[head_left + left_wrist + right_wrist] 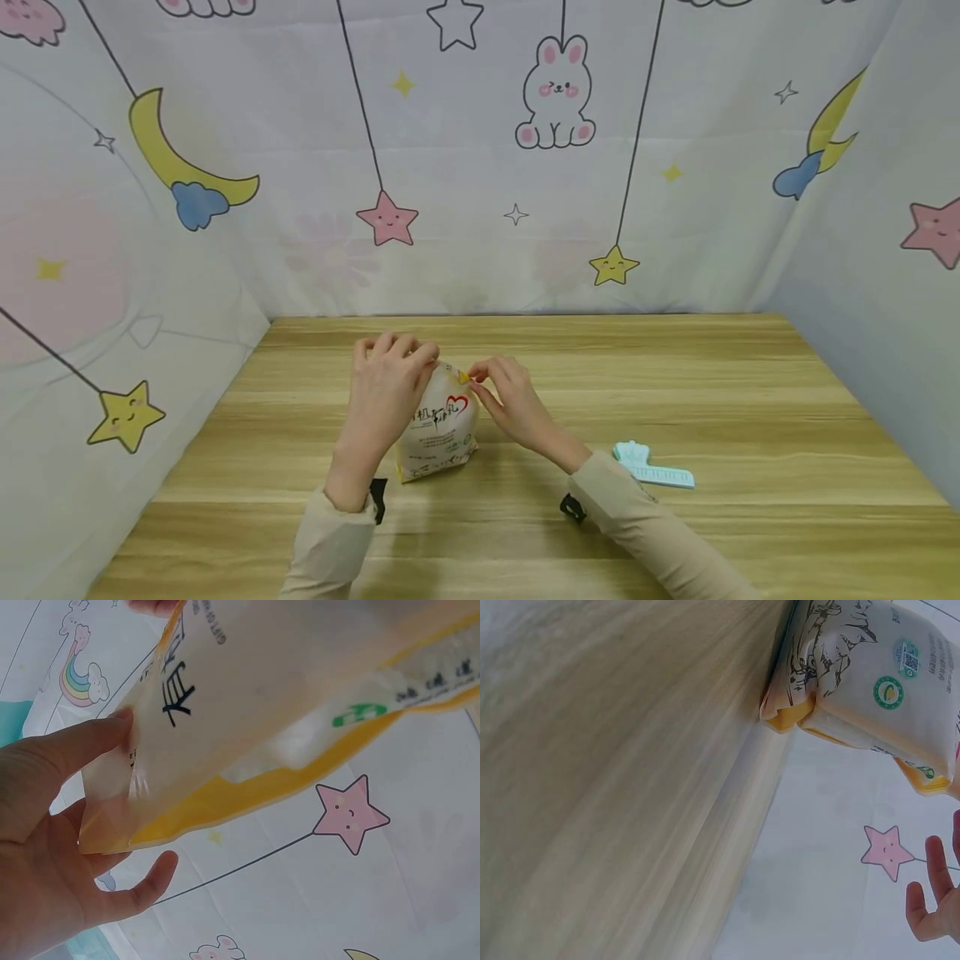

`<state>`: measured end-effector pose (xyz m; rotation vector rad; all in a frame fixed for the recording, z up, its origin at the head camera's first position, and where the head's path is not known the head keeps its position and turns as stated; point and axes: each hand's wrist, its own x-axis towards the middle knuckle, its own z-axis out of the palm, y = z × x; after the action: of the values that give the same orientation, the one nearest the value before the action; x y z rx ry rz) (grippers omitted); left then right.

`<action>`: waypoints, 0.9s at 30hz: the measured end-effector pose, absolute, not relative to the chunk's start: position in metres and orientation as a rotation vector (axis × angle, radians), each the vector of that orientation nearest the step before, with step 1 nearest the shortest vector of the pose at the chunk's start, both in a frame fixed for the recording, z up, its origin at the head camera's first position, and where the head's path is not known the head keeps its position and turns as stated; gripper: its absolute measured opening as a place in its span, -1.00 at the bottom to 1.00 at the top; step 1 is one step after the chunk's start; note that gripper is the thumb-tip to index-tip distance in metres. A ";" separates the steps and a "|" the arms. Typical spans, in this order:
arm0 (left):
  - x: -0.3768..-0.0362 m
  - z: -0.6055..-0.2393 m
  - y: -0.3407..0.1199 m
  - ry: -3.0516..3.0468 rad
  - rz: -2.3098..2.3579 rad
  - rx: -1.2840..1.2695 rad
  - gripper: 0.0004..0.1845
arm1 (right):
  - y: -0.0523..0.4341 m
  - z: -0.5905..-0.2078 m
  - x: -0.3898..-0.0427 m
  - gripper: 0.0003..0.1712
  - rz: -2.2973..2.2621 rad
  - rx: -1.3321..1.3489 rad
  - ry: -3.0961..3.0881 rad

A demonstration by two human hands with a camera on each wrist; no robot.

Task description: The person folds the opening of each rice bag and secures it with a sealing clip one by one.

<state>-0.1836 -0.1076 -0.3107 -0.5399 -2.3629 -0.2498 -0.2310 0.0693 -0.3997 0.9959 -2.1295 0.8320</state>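
the bag (pixel 438 425) stands upright on the wooden surface (pixel 675 392), its top not yet opened. the left hand (pixel 386 392) curls round its upper edge; the right hand (pixel 510 400) pinches the top corner. opening looks barely begun. a blue clip (pixel 651 467) lies apart to the right, clear of both hands.

I see bag (pixel 437 425) upright on table (pixel 750 400), near centre. My left hand (pixel 386 392) at bag's 9 o'clock, on its top left corner. My right hand (pixel 510 400) at bag's 3 o'clock, on top right corner. Comb (pixel 652 467) flat on table, at bag's 4 o'clock, well apart, just beside my right sleeve (pixel 645 525). Curtain (pixel 480 167) behind table at 12 o'clock, also along both sides.
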 end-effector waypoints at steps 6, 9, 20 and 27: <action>-0.184 -0.311 -0.107 -2.357 -0.257 -0.541 -0.96 | 0.073 -0.397 -0.229 -0.79 0.769 0.987 -2.124; -0.184 -0.311 -0.107 -2.355 -0.258 -0.540 -0.96 | 0.075 -0.395 -0.227 -0.78 0.752 0.985 -2.139; -0.184 -0.312 -0.108 -2.341 -0.266 -0.541 -0.95 | 0.084 -0.387 -0.219 -0.80 0.723 0.992 -2.194; -0.183 -0.313 -0.108 -2.343 -0.270 -0.538 -0.93 | 0.091 -0.384 -0.215 -0.80 0.745 1.002 -2.187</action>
<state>-0.1834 -0.1077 -0.3131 -0.5384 -2.3433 -0.2697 -0.2149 0.0911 -0.3838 1.0024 -2.1868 0.7445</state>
